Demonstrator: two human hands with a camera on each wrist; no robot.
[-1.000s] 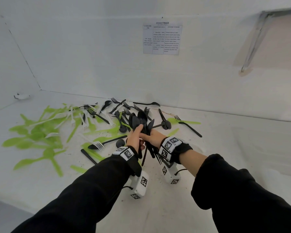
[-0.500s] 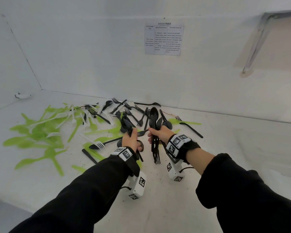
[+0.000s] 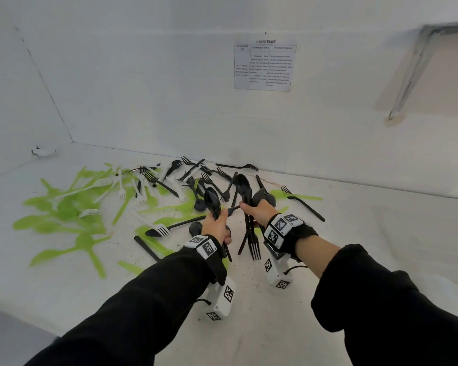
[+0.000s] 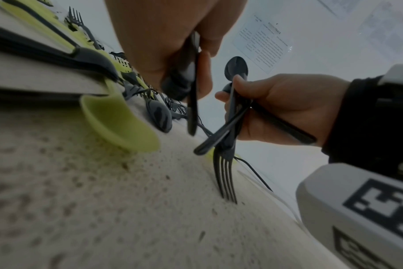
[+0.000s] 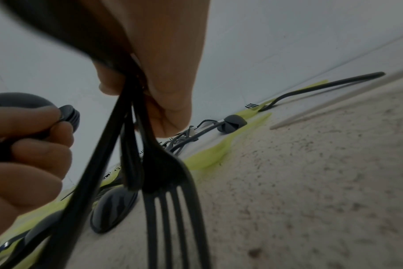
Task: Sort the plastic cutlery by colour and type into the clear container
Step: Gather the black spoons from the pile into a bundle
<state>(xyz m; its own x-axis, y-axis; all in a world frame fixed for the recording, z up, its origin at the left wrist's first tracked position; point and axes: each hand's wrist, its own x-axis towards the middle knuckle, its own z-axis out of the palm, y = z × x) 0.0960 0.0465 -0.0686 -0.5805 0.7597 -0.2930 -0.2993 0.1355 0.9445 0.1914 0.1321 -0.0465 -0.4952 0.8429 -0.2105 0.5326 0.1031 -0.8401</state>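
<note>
My left hand [image 3: 217,224] grips a stack of black spoons [image 3: 212,200], bowls pointing up and away. My right hand [image 3: 257,211] grips a mixed bundle of black cutlery [image 3: 245,191]: spoon bowls stick up and a black fork [image 3: 254,248] hangs tines-down toward the table. In the left wrist view the left hand's fingers [image 4: 173,36] wrap the spoon handles [image 4: 192,102], with the right hand [image 4: 283,105] beside it. The right wrist view has the hanging fork [image 5: 173,200] close up. No clear container is in view.
Loose cutlery covers the white table [image 3: 354,247]: green pieces [image 3: 64,215] at left, white forks [image 3: 143,186] and black forks and spoons [image 3: 196,173] toward the back wall. A black fork [image 3: 302,203] lies right of my hands. A printed sheet [image 3: 265,66] hangs on the wall.
The two hands, joined on one black bundle a second ago, have pulled apart. The left now holds spoons alone and the right keeps the rest, fork hanging down.
</note>
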